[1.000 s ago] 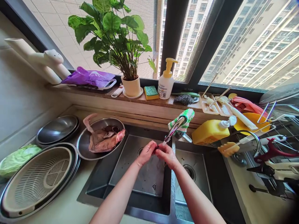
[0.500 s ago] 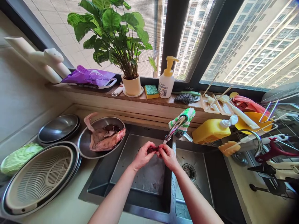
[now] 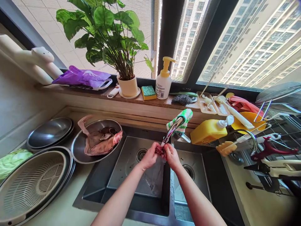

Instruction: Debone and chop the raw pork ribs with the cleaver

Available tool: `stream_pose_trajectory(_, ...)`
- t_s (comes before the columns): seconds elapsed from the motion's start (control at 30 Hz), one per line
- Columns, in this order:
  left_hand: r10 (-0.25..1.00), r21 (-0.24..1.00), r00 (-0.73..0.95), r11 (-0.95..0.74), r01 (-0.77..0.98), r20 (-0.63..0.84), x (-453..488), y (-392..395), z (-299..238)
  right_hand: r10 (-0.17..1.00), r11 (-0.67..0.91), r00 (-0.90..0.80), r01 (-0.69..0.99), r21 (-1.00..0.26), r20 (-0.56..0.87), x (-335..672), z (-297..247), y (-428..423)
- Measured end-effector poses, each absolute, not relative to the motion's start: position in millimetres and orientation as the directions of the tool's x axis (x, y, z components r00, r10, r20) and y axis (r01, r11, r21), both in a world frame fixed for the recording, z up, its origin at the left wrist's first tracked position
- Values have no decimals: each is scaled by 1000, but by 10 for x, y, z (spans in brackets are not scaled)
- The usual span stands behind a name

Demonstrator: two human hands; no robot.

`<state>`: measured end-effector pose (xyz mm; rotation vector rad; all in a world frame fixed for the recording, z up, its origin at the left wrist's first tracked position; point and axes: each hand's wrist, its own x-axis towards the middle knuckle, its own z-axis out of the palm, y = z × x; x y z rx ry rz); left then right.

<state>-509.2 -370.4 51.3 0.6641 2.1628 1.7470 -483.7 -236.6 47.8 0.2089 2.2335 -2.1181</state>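
Between my two hands is a small dark-red piece of meat (image 3: 160, 150), right under the faucet (image 3: 173, 129). My left hand (image 3: 150, 156) pinches its left side and my right hand (image 3: 171, 155) grips its right side, both with curled fingers. Water seems to run from the spout onto it. Below them lies the left basin of the metal sink (image 3: 131, 175), its drain showing left of my hands. To the left, a steel bowl (image 3: 76, 155) holds a plucked bird carcass (image 3: 101, 146) and some dark pieces of offal.
A cream colander (image 3: 14, 194) in stacked basins, more metal bowls (image 3: 50, 131) and a cabbage (image 3: 14, 160) stand at left. On the right are a yellow bottle (image 3: 207, 133) and a utensil-filled rack. The sill holds a potted plant (image 3: 128, 86), sponge (image 3: 148, 93) and pump bottle (image 3: 164, 83).
The meat is spread wider between my fingers, and my hands sit slightly lower in the sink. The left drain has come into sight. The view has shifted a little to the right.
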Motion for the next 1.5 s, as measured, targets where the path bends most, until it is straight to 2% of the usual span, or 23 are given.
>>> stream_pose_trajectory(0.17, 485, 946, -870, 234, 222, 84, -5145, -3801, 483, -16, 5, -990, 143, -990, -143, -4826, 481, -2456)
stream_pose_trajectory(0.37, 491, 960, -868, 203, 192, 70, -5120, -3843, 404, -14, 7, -983, 185, -983, -185, -4899, 516, -2524)
stream_pose_trajectory(0.5, 465, 961, -882, 207, 184, 68, -5119, -3861, 422, -54, -33, -971, 237, -971, -235, -4897, 562, -2553)
stream_pose_trajectory(0.67, 462, 968, -884, 189, 167, 62, -5120, -3848, 451, -14, -60, -960, 280, -958, -280, -4909, 586, -2561)
stream_pose_trajectory(0.8, 416, 980, -908, 148, 132, 60, -5119, -3844, 457, -46, -93, -943, 334, -938, -331, -4907, 627, -2538)
stream_pose_trajectory(0.93, 355, 968, -933, 206, 140, 60, -5125, -3848, 441, -33, -117, -949, 315, -942, -313, -4891, 636, -2546)
stream_pose_trajectory(1.17, 338, 964, -936, 204, 169, 92, -5129, -3827, 393, -25, -135, -938, 347, -928, -347, -4917, 665, -2534)
stream_pose_trajectory(1.33, 343, 960, -935, 218, 177, 95, -5124, -3803, 375, 40, -112, -942, 327, -938, -333, -4970, 640, -2564)
stream_pose_trajectory(1.5, 316, 986, -948, 146, 84, 34, -5123, -3822, 342, -23, -78, -938, 346, -935, -345, -4980, 658, -2531)
